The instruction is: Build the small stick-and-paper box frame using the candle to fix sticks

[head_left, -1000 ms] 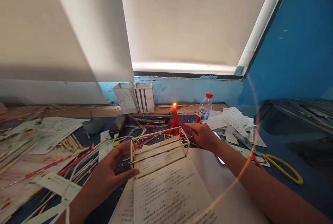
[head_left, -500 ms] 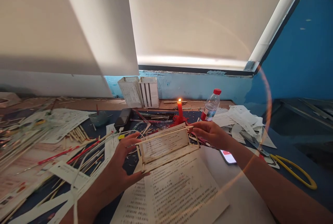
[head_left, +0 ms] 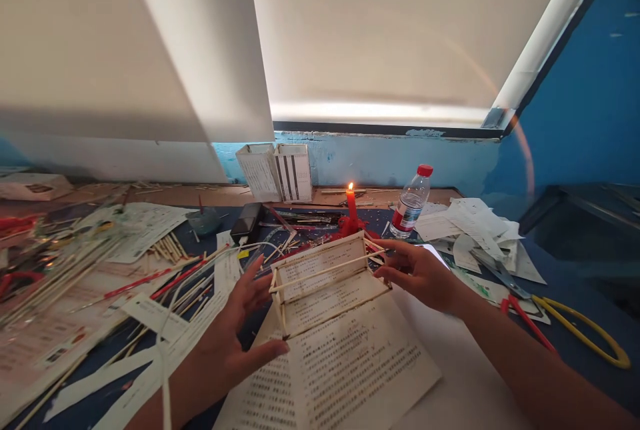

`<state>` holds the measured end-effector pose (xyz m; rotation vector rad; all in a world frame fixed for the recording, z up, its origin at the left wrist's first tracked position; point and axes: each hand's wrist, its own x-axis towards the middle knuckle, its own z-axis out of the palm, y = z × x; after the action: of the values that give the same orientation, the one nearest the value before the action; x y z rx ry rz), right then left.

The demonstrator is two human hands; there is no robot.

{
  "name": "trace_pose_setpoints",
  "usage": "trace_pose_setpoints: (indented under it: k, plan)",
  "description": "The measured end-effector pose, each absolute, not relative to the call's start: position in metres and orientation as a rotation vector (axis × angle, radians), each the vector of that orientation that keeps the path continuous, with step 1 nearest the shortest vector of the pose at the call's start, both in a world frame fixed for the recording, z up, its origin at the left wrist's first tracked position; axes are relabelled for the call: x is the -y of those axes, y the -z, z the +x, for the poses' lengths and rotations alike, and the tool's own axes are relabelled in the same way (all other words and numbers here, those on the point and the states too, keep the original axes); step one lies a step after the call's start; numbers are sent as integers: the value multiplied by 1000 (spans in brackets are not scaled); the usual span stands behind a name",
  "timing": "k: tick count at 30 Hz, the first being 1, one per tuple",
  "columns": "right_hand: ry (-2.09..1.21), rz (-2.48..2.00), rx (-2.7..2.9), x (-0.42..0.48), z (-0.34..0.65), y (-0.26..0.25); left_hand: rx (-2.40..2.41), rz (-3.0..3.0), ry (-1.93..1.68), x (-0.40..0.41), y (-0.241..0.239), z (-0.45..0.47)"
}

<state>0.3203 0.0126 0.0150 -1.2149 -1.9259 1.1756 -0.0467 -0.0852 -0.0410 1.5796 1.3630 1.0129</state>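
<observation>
Slender pale wooden-stick box frame (head_left: 325, 272) sits tilted just above a white printed paper sheet (head_left: 360, 363), between open, unclenched hands: the left hand (head_left: 230, 340) spreads beside its left end, and the right hand's (head_left: 420, 275) fingertips rest against its right end.

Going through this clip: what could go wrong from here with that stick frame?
The stick-and-paper frame is just in front of the lit red candle, so if it tipped that way, its sticks or paper might catch fire. The left hand is spread open at one end without a clear grip, and the right hand is at the other end, so the frame could slip or strain its thin joints.
</observation>
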Motion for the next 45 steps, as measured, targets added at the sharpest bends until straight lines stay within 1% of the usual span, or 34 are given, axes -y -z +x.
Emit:
trace_pose_setpoints:
  k: [3, 8, 14, 20, 26, 38, 45]
  plan:
    - [-1148, -1211, 1972, -10, 323, -15, -1349, 1497, -967, 90, 34, -41]
    - [-1079, -1200, 2047, -9, 329, -13, -1326, 1458, -993, 93, 27, -32]
    - [-1106, -1181, 2158, -7, 337, -7, -1366, 1558, -929, 94, 35, -29]
    - [-1103, -1461, 2040, 8, 338, -4, -1426, 1594, -903, 94, 43, -29]
    - [-1022, -1670, 1936, 17, 330, -5, -1484, 1644, -928, 94, 43, -26]
    - [-1031, -1607, 2032, 16, 329, -7, -1628, 1784, -828, 97, 47, -26]
    - [-924, -1585, 2134, 13, 327, -8, -1623, 1715, -806, 98, 44, -23]
